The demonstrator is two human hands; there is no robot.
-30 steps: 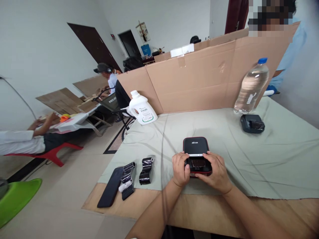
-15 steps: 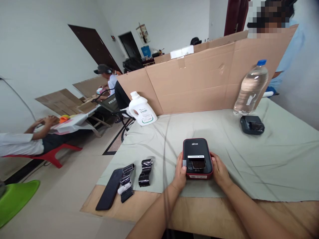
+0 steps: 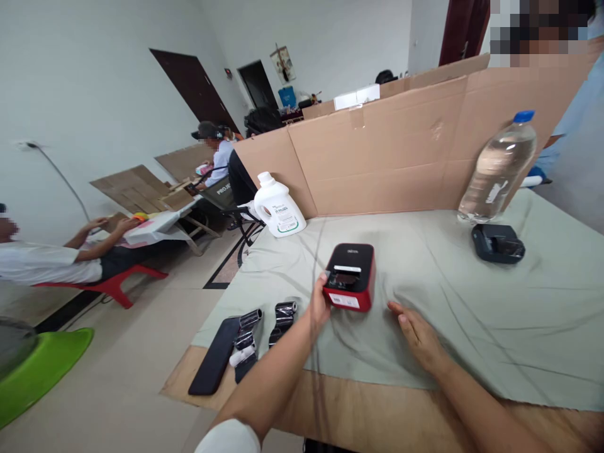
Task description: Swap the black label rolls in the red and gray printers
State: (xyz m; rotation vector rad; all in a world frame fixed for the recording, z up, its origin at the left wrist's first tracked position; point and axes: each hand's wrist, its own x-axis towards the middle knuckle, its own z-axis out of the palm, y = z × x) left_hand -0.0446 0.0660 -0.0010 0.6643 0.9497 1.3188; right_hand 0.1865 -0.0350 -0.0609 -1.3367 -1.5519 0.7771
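The printer (image 3: 352, 275) is set on the cloth (image 3: 472, 302), touched at its near-left corner by the left hand (image 3: 319, 304). The right hand (image 3: 418, 333) is laid open and empty on the cloth, at the printer's four o'clock, apart from it.

A wooden table (image 3: 377, 415) carries a pale green cloth (image 3: 495, 314) that covers most of its top and leaves a bare strip along the near edge. On the cloth lie a red and black printer (image 3: 352, 277), a white jug (image 3: 278, 207), a water bottle (image 3: 497, 170), a small black device (image 3: 497, 242) and two black rolls (image 3: 283, 318). A black phone (image 3: 214, 355) lies half on bare wood. The right hand (image 3: 418, 333) rests flat on the cloth
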